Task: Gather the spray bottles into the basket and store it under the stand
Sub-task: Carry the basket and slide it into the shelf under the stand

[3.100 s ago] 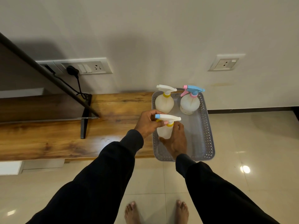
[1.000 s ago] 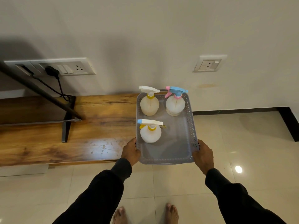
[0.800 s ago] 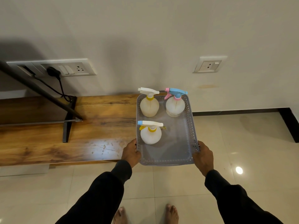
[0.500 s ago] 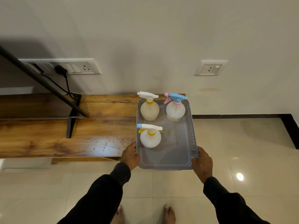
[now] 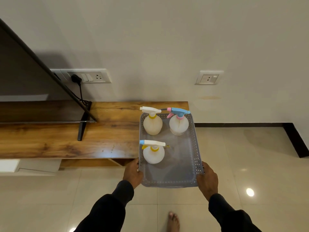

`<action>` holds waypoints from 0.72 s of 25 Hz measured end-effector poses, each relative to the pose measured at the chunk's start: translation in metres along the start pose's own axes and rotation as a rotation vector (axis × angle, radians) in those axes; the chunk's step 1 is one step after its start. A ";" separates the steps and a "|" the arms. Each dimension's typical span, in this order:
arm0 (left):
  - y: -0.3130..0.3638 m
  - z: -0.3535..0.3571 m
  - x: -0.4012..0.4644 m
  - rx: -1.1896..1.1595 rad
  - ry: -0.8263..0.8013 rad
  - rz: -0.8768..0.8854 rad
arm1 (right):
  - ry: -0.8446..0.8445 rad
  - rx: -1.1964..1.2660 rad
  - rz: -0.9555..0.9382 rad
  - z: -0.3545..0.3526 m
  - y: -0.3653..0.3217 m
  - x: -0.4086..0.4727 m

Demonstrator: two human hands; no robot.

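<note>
A grey perforated basket [image 5: 184, 183] hangs in the air, partly over the right end of the wooden stand [image 5: 66, 139] and partly over the floor. My left hand [image 5: 133, 173] grips its left rim near the front corner. My right hand [image 5: 207, 180] grips the right rim. Three spray bottles stand upright inside: one with a white trigger [image 5: 152, 124] at the back left, one with a blue and pink trigger [image 5: 178, 124] at the back right, and one with a white trigger and blue nozzle tip [image 5: 153, 154] at the front left.
A dark TV [image 5: 33, 77] on black feet stands on the stand's left part. An open space [image 5: 93, 162] shows under the stand's top. A switchboard with a plugged cable [image 5: 87, 77] and a socket [image 5: 209, 77] are on the wall. One bare foot [image 5: 173, 221] stands on the tiled floor.
After the third bottle went in, both hands took the basket's sides. The basket has come back toward me and off the stand's edge, and my view has drawn back.
</note>
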State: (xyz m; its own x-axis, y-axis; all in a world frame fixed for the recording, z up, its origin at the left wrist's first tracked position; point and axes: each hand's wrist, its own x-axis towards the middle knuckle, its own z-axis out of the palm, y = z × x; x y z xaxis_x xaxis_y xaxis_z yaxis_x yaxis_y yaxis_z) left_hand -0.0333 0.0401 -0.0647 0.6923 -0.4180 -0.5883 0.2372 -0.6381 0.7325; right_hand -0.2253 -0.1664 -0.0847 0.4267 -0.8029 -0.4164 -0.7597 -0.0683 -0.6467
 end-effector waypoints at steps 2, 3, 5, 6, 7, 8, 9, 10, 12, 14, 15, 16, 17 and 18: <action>-0.005 -0.005 -0.013 0.008 -0.018 0.007 | 0.012 0.016 0.001 -0.002 0.002 -0.020; -0.007 -0.007 -0.019 0.007 -0.030 0.015 | 0.026 0.016 0.001 -0.004 0.002 -0.029; -0.011 -0.010 -0.030 0.015 -0.035 0.032 | 0.056 0.015 0.000 -0.005 0.004 -0.047; -0.013 -0.013 -0.038 0.016 -0.040 0.031 | 0.072 0.025 0.003 -0.005 0.006 -0.057; -0.016 -0.015 -0.045 0.017 -0.051 0.031 | 0.088 0.028 0.005 -0.003 0.009 -0.067; -0.020 -0.017 -0.051 0.011 -0.064 0.029 | 0.097 0.026 0.006 -0.002 0.012 -0.078; -0.025 -0.019 -0.058 0.008 -0.079 0.028 | 0.109 0.022 0.004 -0.001 0.015 -0.089; -0.030 -0.021 -0.062 0.012 -0.089 0.029 | 0.119 0.019 -0.002 0.000 0.018 -0.098; -0.041 -0.023 -0.074 0.028 -0.099 0.023 | 0.127 0.033 0.012 0.003 0.026 -0.114; -0.052 -0.020 -0.082 0.034 -0.092 0.004 | 0.109 0.029 0.038 0.009 0.037 -0.125; -0.058 -0.018 -0.085 0.035 -0.087 -0.005 | 0.102 0.024 0.049 0.011 0.043 -0.128; -0.064 -0.014 -0.089 0.039 -0.074 -0.014 | 0.095 0.018 0.051 0.012 0.050 -0.129; -0.070 -0.010 -0.092 0.053 -0.057 -0.023 | 0.086 0.009 0.045 0.013 0.055 -0.130; -0.074 -0.005 -0.096 0.066 -0.048 -0.034 | 0.081 0.006 0.043 0.013 0.060 -0.131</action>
State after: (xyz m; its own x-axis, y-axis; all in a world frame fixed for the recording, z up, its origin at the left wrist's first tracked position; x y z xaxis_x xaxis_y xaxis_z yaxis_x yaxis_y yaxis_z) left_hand -0.1140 0.1314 -0.0607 0.6508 -0.4251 -0.6291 0.2133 -0.6928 0.6888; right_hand -0.3206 -0.0572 -0.0778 0.3526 -0.8500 -0.3913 -0.7734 -0.0293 -0.6332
